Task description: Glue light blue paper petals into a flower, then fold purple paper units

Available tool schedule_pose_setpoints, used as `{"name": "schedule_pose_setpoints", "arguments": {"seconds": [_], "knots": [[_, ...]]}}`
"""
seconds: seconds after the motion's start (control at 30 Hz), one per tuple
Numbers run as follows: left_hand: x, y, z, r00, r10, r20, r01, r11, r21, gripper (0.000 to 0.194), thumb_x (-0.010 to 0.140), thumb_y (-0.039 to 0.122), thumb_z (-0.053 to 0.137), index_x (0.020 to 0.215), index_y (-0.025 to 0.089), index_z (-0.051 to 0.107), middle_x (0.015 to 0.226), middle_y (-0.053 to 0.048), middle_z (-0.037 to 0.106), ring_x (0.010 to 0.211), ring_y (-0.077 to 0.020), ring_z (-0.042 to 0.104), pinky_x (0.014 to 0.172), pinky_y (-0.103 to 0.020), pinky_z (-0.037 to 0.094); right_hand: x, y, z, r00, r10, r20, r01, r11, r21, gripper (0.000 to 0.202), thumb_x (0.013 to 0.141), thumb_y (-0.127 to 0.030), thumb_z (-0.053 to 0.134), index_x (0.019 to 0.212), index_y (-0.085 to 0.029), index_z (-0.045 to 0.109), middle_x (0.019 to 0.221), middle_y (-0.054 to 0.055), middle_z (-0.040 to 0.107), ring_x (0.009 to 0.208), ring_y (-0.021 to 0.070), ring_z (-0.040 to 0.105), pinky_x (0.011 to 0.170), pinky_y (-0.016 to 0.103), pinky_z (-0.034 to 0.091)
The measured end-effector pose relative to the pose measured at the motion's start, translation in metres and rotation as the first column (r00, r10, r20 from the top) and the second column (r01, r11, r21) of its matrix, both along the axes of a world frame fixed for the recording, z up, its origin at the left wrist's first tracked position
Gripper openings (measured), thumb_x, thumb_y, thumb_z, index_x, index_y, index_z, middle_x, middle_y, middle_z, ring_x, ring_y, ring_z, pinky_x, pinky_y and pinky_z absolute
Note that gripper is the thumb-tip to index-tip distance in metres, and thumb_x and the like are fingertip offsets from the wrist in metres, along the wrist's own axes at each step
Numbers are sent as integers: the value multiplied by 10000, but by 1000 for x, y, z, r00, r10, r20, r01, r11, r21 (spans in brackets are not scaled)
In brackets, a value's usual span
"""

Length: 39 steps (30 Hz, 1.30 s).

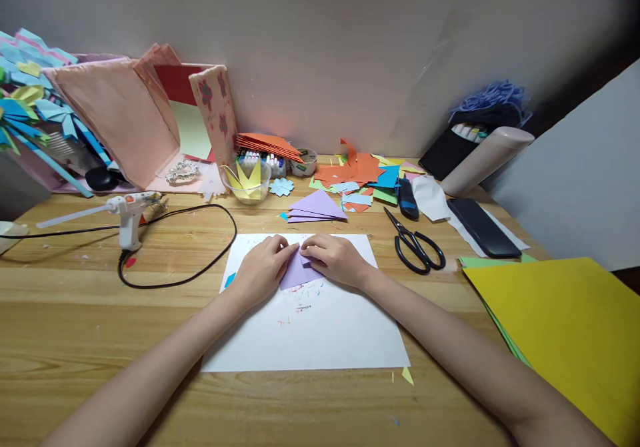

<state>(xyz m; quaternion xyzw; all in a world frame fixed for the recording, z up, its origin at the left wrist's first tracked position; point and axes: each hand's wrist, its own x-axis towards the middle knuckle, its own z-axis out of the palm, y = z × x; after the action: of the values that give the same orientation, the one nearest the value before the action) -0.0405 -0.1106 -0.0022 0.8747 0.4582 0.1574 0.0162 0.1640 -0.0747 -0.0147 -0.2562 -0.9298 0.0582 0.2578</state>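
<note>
A folded piece of purple paper [299,275] lies on a large white sheet [310,340] marked with small coloured smudges. My left hand [267,263] pinches its upper left side, thumb and fingertips drawn together. From the other side my right hand [337,258] presses its fingertips on the paper's upper right fold. Both hands meet near the top of the piece, so part of it is covered. Just beyond them rests a stack of purple folded triangles [317,207].
A white glue gun [130,217] with its looped black cord [180,285] stands left. Black-handled scissors [417,247], a phone [484,227] and yellow paper [560,320] lie right. Behind are paper scraps [350,172], a clear bowl [247,183] and a pink box [110,113].
</note>
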Motion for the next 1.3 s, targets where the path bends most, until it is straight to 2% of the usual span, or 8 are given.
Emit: {"name": "schedule_pose_setpoints", "arguments": {"seconds": [0.23, 0.33, 0.47, 0.8, 1.0, 1.3], "knots": [[-1, 0, -2, 1000, -5, -11, 5, 1000, -3, 333, 886, 180, 358, 1177, 209, 517, 987, -85, 535, 821, -182, 496, 681, -308, 410, 0, -1, 4, 1000, 31, 0, -31, 999, -42, 136, 819, -140, 489, 913, -178, 580, 909, 65, 622, 869, 183, 550, 712, 289, 427], [-1, 1, -2, 1000, -4, -18, 4, 1000, -8, 345, 881, 175, 367, 1195, 213, 503, 997, -83, 531, 824, -182, 496, 683, -307, 411, 0, -2, 7, 1000, 21, 2, -20, 997, -80, 121, 810, -238, 531, 892, -166, 583, 882, 72, 611, 843, 186, 544, 698, 288, 420], [-1, 1, -3, 1000, -4, -17, 3, 1000, -13, 342, 878, 173, 373, 1190, 213, 508, 1001, -84, 529, 823, -181, 496, 686, -309, 412, 0, -2, 9, 1000, 17, 6, -16, 994, -108, 209, 816, -348, 533, 865, -155, 594, 856, 73, 589, 785, 171, 531, 651, 269, 403], [0, 1, -1, 999, -28, -15, 28, 1000, -15, 344, 899, 196, 341, 1200, 209, 506, 1005, -90, 534, 828, -184, 496, 697, -320, 416, 0, -1, 8, 999, 29, 22, -29, 1000, -2, 235, 869, -291, 445, 753, -157, 599, 699, 40, 539, 671, 140, 458, 588, 253, 318], [0, 1, -1, 1000, -23, -18, 23, 1000, -12, 341, 895, 196, 346, 1192, 201, 515, 1004, -92, 536, 825, -186, 498, 695, -324, 419, 1, -1, 7, 999, 52, 14, -53, 995, 90, 288, 861, -256, 437, 607, -164, 538, 592, 14, 481, 597, 127, 408, 551, 253, 278], [-1, 2, -3, 999, -29, -19, 29, 1000, 1, 360, 875, 157, 361, 1200, 206, 507, 1012, -91, 531, 825, -187, 491, 688, -323, 418, -1, -2, 7, 990, -55, -128, 69, 992, 109, 375, 864, -188, 405, 490, -166, 418, 451, -18, 409, 458, 94, 344, 481, 250, 224]]}}
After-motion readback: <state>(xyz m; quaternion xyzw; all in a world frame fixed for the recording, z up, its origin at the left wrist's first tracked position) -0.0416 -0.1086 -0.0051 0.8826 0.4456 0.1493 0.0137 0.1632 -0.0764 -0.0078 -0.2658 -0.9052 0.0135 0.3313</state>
